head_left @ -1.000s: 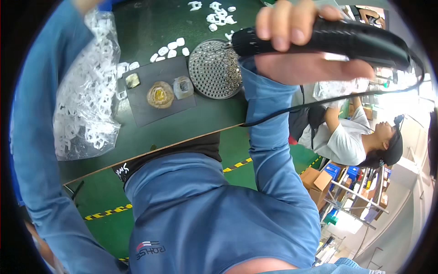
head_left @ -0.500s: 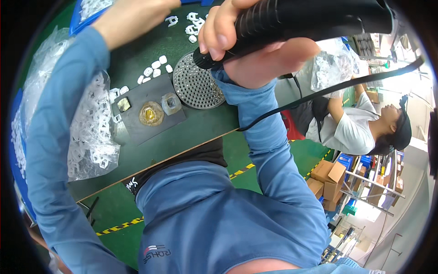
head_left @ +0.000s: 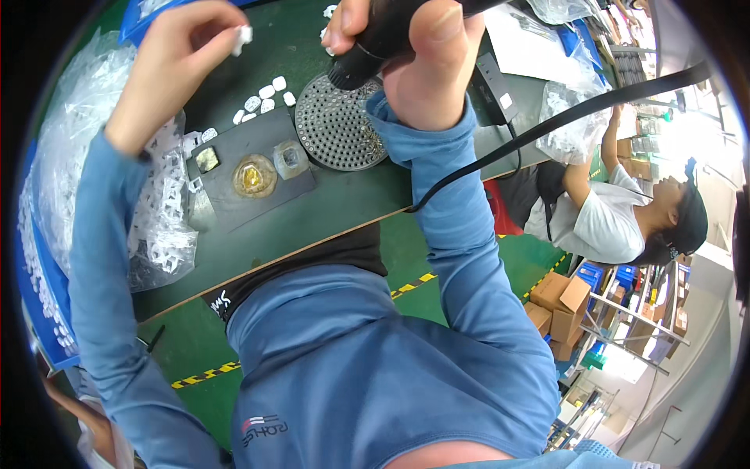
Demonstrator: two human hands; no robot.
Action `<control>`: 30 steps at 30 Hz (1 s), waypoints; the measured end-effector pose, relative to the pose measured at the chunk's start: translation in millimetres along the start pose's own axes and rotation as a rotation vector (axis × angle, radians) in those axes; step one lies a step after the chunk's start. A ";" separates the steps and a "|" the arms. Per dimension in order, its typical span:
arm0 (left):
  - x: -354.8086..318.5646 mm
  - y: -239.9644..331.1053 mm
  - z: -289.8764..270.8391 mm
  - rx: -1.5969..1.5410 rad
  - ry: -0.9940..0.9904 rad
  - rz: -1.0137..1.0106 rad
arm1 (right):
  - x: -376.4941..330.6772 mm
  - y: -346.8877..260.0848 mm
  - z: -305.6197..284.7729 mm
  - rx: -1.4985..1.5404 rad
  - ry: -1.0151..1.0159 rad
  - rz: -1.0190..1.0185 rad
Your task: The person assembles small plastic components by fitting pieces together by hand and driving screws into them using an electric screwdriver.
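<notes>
Left hand point(head_left: 176, 66) raised with white part point(head_left: 244, 34) | perforated disc point(head_left: 337, 125) beneath black tool point(head_left: 391, 35)

You've got a big clear plastic bag point(head_left: 74, 180) stuffed with small white parts slumped over the left edge of your green table point(head_left: 351, 195). More clear bags point(head_left: 574, 125) sit bunched at the table's right end. Off the table, brown cardboard boxes point(head_left: 556, 301) sit open on the floor, lower right.

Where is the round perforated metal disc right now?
In the head view, the round perforated disc lies on the green table, upper centre, under the black tool's tip, right of the dark mat.
</notes>
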State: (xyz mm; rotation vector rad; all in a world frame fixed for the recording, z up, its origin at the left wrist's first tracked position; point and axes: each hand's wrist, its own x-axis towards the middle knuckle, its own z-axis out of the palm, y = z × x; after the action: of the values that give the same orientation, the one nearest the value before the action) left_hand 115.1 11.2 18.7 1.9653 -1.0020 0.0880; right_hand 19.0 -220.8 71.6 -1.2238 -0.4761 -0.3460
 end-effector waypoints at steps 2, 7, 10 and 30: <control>-29.9 17.0 -8.1 -0.220 0.010 -0.228 | 4.7 17.4 -9.4 -0.143 0.054 -0.255; -67.6 14.7 -5.2 -0.478 0.228 -0.400 | -35.5 4.9 -30.2 -0.218 0.272 -0.698; -73.4 5.1 -2.9 -0.513 0.307 -0.378 | -48.3 -3.5 8.6 -0.876 -0.188 -0.196; -64.8 45.4 -1.1 -0.557 0.351 -0.491 | -5.1 58.6 21.3 -1.413 -0.682 0.207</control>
State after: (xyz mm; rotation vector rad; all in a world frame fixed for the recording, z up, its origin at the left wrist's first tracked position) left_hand 41.4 39.6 23.2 1.5507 -0.2549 -0.1081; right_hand 40.4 -182.5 27.0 -2.7854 -0.6933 -0.0188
